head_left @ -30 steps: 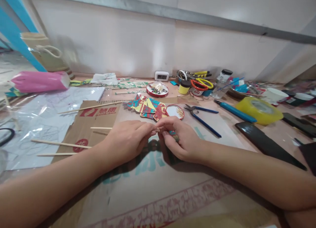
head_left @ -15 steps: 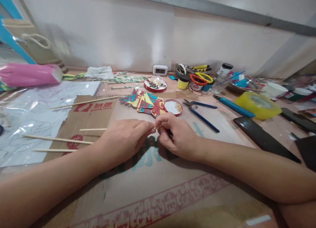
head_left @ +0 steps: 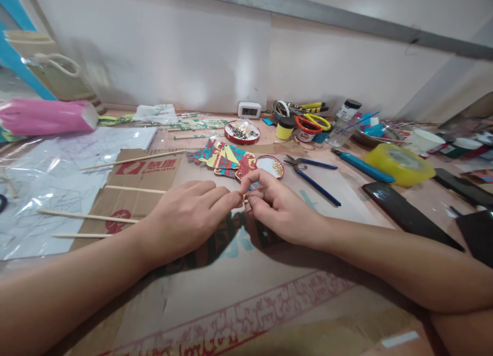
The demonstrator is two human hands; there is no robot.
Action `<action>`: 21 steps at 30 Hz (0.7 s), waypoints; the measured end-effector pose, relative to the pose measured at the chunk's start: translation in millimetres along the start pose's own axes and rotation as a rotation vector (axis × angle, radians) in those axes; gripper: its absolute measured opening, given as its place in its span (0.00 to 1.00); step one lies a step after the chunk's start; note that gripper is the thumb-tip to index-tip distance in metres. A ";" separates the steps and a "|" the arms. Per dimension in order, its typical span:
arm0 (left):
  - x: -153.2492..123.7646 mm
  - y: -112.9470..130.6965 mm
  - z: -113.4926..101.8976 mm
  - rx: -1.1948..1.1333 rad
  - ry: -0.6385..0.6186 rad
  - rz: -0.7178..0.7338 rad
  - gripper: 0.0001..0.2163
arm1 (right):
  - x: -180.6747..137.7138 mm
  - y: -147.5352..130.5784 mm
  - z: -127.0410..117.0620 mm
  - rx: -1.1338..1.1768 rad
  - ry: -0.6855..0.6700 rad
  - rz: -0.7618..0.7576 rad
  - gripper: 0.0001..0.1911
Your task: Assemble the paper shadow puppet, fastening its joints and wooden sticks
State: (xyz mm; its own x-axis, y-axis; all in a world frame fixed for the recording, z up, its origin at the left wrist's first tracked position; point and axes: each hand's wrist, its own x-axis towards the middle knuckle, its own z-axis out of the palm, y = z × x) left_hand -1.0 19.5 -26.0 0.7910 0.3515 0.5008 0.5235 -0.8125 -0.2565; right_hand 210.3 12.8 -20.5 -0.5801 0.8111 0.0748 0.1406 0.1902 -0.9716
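Holds 1 thin stick in the left hand, palm down, with the fingers drawn together and clamped on it, and with its tail end jutting out to the left over brown cardboard. Pinches a small pale tip, in line with that stick, between the thumb and forefinger of the right hand. Has the fingertips of both hands meeting there, above the work surface. Cannot tell the exact grip beneath the left knuckles.

Has 3 more sticks lying to the left, partly across the cardboard. Has a jointed cut-out figure in yellow, red and blue lying flat just beyond the hands, right beside a red-rimmed lid with small gold pieces in it. Farther back, has a 2nd red-rimmed dish of mixed bits, near a white clock. To the right, has blue-handled pliers with handles spread, then a blue cutter beside a roll of yellow tape.
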 end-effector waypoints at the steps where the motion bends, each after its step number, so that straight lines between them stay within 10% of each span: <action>1: 0.0 0.5 1.8 -0.012 0.010 -0.032 0.11 | -0.5 -0.4 -0.4 -0.030 0.017 -0.024 0.09; 11: 5.0 4.7 4.6 -0.074 0.032 -0.152 0.16 | -4.5 16.3 -5.8 -0.534 0.162 -0.422 0.15; 21: 2.4 6.2 6.0 -0.093 -0.046 -0.147 0.13 | -2.5 12.6 -3.5 -0.812 0.135 -0.426 0.16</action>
State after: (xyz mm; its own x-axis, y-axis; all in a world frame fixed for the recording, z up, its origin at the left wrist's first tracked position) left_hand 6.1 18.0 -31.4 0.7232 0.4888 0.4880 0.6046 -0.7896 -0.1051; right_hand 216.4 15.1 -32.1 -0.6211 0.6316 0.4641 0.4858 0.7749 -0.4044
